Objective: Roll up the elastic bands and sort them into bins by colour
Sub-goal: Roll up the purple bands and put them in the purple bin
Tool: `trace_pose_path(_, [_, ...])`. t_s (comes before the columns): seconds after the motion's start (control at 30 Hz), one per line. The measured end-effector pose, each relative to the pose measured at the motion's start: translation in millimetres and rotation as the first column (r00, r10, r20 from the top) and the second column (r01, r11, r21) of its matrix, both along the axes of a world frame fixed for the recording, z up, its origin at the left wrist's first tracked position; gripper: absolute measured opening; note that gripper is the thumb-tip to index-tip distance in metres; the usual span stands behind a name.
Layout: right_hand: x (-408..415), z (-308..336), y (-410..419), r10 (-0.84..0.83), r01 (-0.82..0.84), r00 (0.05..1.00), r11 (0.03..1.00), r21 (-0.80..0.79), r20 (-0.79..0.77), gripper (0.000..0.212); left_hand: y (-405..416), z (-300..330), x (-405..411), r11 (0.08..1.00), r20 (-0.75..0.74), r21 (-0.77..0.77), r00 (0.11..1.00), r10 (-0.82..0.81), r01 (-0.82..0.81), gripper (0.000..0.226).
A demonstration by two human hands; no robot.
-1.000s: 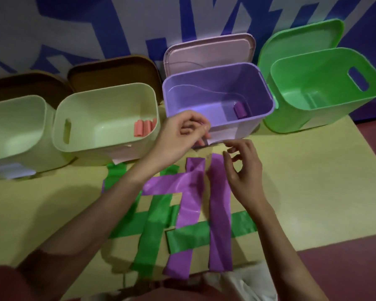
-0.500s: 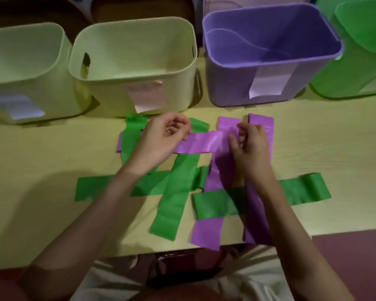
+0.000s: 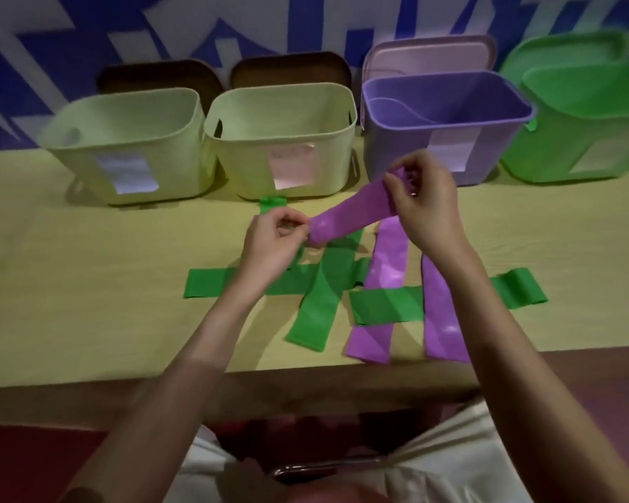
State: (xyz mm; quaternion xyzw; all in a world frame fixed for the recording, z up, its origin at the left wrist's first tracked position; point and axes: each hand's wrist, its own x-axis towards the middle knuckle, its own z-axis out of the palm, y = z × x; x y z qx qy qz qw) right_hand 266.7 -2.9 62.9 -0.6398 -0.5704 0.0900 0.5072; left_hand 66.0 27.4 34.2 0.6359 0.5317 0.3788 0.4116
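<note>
Sorting still at an early stage, judging by the bands left flat on the table (image 3: 88, 270): two purple bands (image 3: 389, 270) and several green bands (image 3: 320, 303) lying crossed over one another near the front edge. Bin contents hidden from this angle, so rolls already sorted not countable. Holding one purple band (image 3: 353, 208) lifted clear of the pile, stretched at a slant between both hands. Pinching its lower end with the left hand (image 3: 273, 245), fingers curled tight on the edge. Gripping its upper end with the right hand (image 3: 425, 208), fingers closed round it in front of the purple bin (image 3: 447, 121), probably starting the roll. Remaining: rolling this band, dropping it in the purple bin, then treating each flat band likewise, greens going to the green bin (image 3: 589, 121). Two cream bins (image 3: 204, 139) standing at left.
</note>
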Motion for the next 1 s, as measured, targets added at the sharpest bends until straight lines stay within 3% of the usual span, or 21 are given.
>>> trace_pose_path(0.17, [-19,24,-5,0.054,-0.025,0.952,0.995,0.099,-0.300,0.013,-15,7,-8,0.997,0.076,-0.046,0.995,0.066,-0.063,0.016])
trace_pose_path(0.37, [-32,61,-13,0.169,-0.084,0.744,0.983,0.161,-0.646,0.016,-19,24,-20,0.993,0.123,-0.028,0.985,0.120,-0.117,0.014])
trace_pose_path(0.43, [-35,79,-13,0.247,-0.130,0.604,0.969,0.212,-0.758,0.013,-18,29,-25,0.991,0.149,-0.028,0.980,0.131,-0.128,0.011])
trace_pose_path(0.57, [-38,105,-12,0.319,-0.163,0.219,0.944,0.288,-0.922,0.015,-23,40,-27,0.998,0.259,-0.066,0.965,0.031,-0.014,0.008])
trace_pose_path(0.73, [-36,120,-31,0.331,-0.225,-0.014,0.918,0.326,-0.943,0.014,-29,45,-14,0.947,0.427,-0.079,0.869,-0.250,0.311,0.028])
trace_pose_path(0.83, [-37,125,-40,0.350,-0.207,-0.030,0.914,0.348,-0.936,0.013,-31,35,-8,0.845,0.411,-0.027,0.777,-0.477,0.533,0.058])
trace_pose_path(0.9, [-36,123,-41,0.368,-0.210,0.004,0.909,0.359,-0.930,0.014,-32,24,-3,0.799,0.406,-0.050,0.743,-0.532,0.599,0.083])
trace_pose_path(1.0, [-32,117,-35,0.406,-0.194,0.070,0.901,0.387,-0.911,0.015,-35,7,6,0.852,0.282,-0.085,0.832,-0.477,0.517,0.097])
